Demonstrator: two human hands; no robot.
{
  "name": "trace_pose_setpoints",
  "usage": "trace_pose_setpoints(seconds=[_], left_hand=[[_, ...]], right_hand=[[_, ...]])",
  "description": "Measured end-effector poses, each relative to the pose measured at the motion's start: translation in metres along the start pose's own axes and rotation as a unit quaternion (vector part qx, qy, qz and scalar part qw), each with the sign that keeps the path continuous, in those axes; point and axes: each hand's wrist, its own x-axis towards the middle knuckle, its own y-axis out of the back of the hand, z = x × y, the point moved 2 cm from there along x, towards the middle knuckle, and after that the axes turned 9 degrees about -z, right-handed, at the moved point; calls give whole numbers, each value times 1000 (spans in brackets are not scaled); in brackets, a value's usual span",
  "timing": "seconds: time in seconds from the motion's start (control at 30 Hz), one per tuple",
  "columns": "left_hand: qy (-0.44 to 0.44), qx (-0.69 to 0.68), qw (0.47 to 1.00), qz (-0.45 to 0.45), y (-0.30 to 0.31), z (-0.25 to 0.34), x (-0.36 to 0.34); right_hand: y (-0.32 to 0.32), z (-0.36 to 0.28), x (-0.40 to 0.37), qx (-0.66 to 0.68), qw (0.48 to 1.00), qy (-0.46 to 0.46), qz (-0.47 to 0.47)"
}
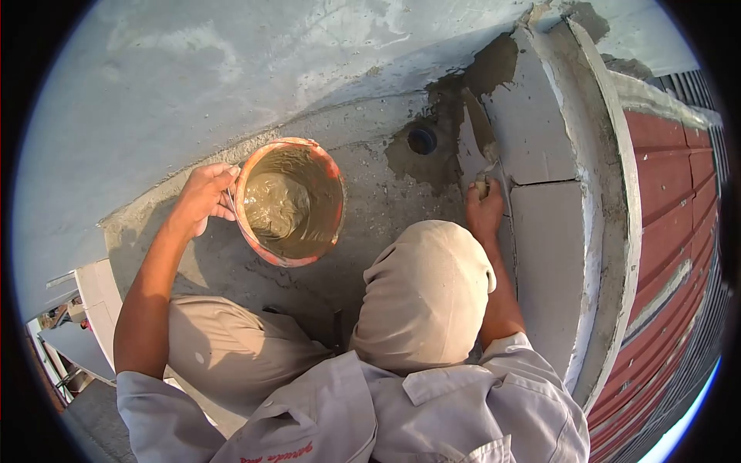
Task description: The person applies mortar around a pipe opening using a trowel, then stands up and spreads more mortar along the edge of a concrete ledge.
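An orange-rimmed bucket (340,202) holds wet grey-brown mortar (275,204). At its left side my left hand (207,194) has its fingers closed on the rim and wire handle, and the bucket leans a little. On the right, my right hand (485,210) grips the handle of a trowel (480,127), whose blade points away from me along the block wall. Mortar smears cover part of the blade. A round dark pipe opening (421,140) lies in the floor left of the trowel, with wet mortar around it.
A pale block wall (546,239) with a raised concrete edge (617,170) runs along the right, red metal sheets (671,193) beyond it. A grey plastered wall (193,69) stands ahead and left. My bent knees (424,297) are close to the bucket.
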Motion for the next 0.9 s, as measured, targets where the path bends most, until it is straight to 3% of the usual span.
trace_pose_setpoints(seconds=[0.07,0.17,0.27,0.57,0.67,0.77,0.87,0.9], left_hand=[[-2,0,1000,-1,3,-3,0],[-4,-8,1000,-4,6,-7,-1],[2,-1,1000,15,6,-8,-5],[-1,-2,1000,14,15,-15,0],[3,9,1000,22,20,-19,2],[12,7,999,43,23,-21,-3],[28,13,998,49,33,-31,-3],[41,26,997,51,36,-32,-2]], right_hand=[[-5,-3,1,18,999,25,41],[-21,7,22,-95,993,-22,-60],[-28,17,26,-67,997,-2,-32],[3,-44,-12,55,996,65,-1],[-9,-15,-7,-16,995,0,-99],[-24,27,-4,-50,995,-39,-73],[-30,42,0,-56,997,-6,-52],[-29,37,2,-25,996,-39,-82]])
